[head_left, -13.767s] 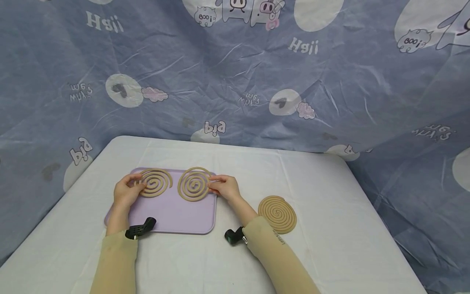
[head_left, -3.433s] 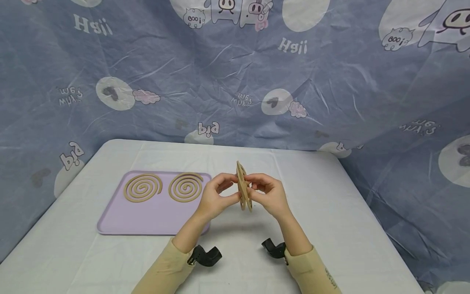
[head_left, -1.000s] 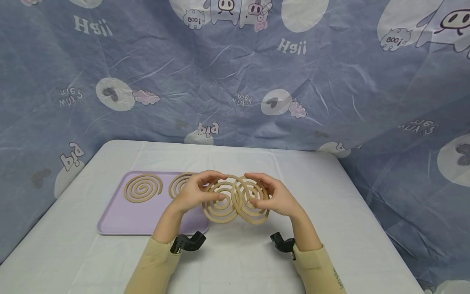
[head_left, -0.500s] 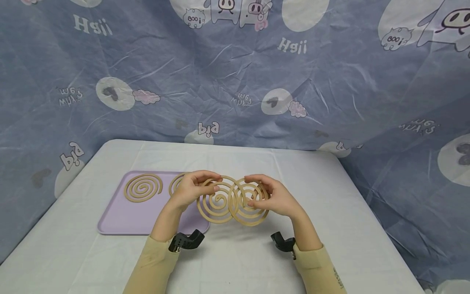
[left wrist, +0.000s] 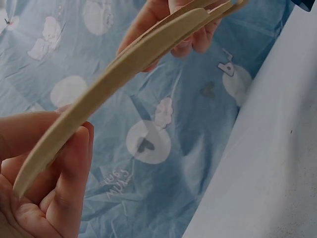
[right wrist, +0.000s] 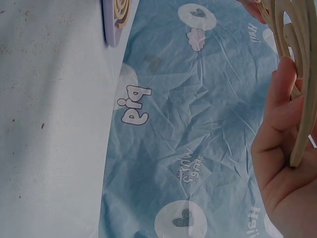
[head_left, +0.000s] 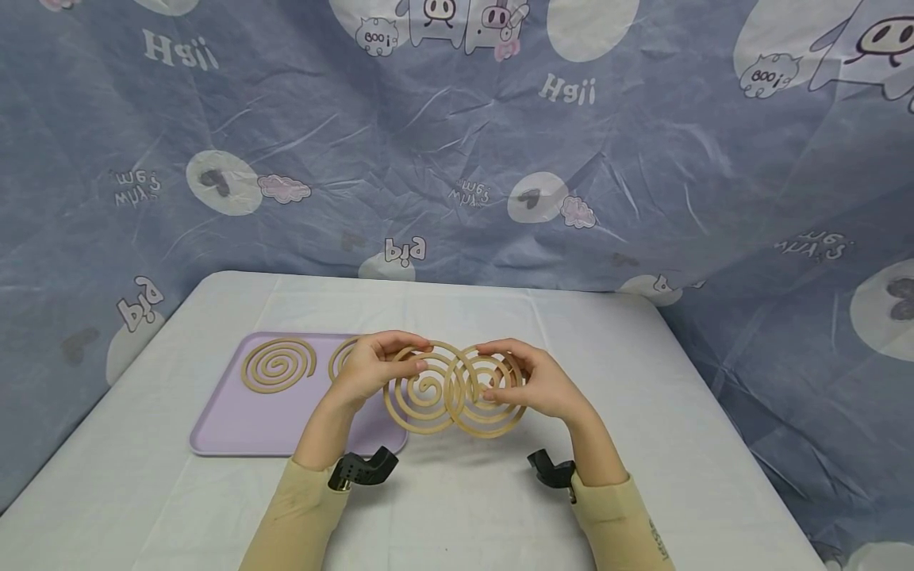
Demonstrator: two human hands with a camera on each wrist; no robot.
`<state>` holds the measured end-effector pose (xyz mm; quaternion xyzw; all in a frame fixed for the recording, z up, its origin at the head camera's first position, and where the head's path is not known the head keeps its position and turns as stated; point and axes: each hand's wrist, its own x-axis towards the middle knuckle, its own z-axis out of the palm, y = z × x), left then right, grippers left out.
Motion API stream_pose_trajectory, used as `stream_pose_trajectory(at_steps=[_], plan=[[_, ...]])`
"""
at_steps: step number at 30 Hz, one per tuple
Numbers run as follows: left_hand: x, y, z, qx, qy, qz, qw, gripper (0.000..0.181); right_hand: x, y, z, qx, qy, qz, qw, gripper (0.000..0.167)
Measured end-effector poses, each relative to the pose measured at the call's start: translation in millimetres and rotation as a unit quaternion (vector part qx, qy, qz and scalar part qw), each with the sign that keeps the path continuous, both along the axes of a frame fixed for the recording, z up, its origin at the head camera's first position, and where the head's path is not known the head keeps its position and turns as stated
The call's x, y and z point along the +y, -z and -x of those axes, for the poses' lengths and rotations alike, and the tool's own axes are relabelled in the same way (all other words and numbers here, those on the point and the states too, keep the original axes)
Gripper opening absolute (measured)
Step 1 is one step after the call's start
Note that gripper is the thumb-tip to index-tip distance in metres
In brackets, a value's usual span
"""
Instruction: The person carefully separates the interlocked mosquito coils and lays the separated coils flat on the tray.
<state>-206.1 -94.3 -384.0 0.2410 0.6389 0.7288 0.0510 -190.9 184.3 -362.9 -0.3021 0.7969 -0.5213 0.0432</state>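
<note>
Two tan mosquito coils are held up over the table, overlapping in the middle with their rings crossing. My left hand (head_left: 366,371) pinches the left mosquito coil (head_left: 427,431) by its upper left part, thumb in front. The right mosquito coil (head_left: 487,435) is gripped at its right side by my right hand (head_left: 537,382). In the left wrist view the coil (left wrist: 101,91) appears edge-on between thumb and fingers. The right wrist view shows the coil (right wrist: 308,106) edge-on against the right palm. Whether the two coils are interlocked or only overlapping, I cannot tell.
A lilac tray (head_left: 250,432) lies on the left of the white table (head_left: 607,357). On it rest a loose mosquito coil (head_left: 278,392) and a second coil (head_left: 333,361), partly behind my left hand. A blue printed cloth (head_left: 428,159) hangs behind the table.
Earlier, the hands were over the tray and a tightly wound coil lay on the right. That coil is gone from there; two coils, earlier edge-on together, are now spread side by side. Lately almost still.
</note>
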Motion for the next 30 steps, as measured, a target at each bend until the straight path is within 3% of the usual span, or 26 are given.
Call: stream_pose_trajectory(at_steps=[7, 13, 18, 24, 30], plan=[[-1.5, 0.4, 0.4, 0.024, 0.051, -0.002, 0.9984, 0.03, 4.7, 1.5, 2.6, -0.006, -0.008, 0.009, 0.9999, 0.057], [-2.0, -2.3, -1.6, 0.022, 0.091, 0.024, 0.9953, 0.034, 6.7, 0.4, 2.2, -0.012, -0.013, 0.016, 0.9997, 0.055], [-1.8, -3.0, -2.8, 0.015, 0.073, 0.054, 0.9958, 0.033, 7.9, 2.1, 2.9, -0.015, -0.02, 0.017, 0.9996, 0.049], [-0.4, -2.5, -1.8, 0.022, 0.043, 0.058, 0.9971, 0.036, 10.0, 1.7, 4.4, -0.001, -0.028, 0.043, 0.9987, 0.034], [5.4, -4.4, -3.7, 0.006, -0.02, 0.017, 0.9996, 0.038, 1.3, 4.6, 5.3, 0.001, 0.037, 0.09, 0.9952, 0.034]])
